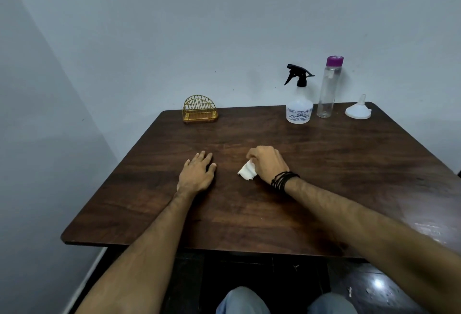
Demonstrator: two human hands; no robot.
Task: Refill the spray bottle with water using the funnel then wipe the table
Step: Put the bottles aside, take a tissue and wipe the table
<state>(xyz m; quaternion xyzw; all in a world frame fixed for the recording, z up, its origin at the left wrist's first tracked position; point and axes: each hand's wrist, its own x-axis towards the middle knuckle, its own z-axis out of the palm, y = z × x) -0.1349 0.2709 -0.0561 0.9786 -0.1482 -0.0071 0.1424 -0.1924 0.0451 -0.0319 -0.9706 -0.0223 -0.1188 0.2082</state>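
My right hand [268,162] grips a crumpled white tissue [247,171] and holds it down on the dark wooden table [324,176] near the middle. My left hand [198,172] rests flat on the table to the left of it, fingers straight. At the back right stands the white spray bottle [299,106] with its black trigger head on. Right of it stands a clear water bottle [328,89] with a purple cap. A white funnel [358,111] sits upside down at the far right corner.
A yellow wire napkin holder [199,109] stands at the table's back left. A grey wall runs close behind the table and along its left side. My knees [284,301] show below the front edge.
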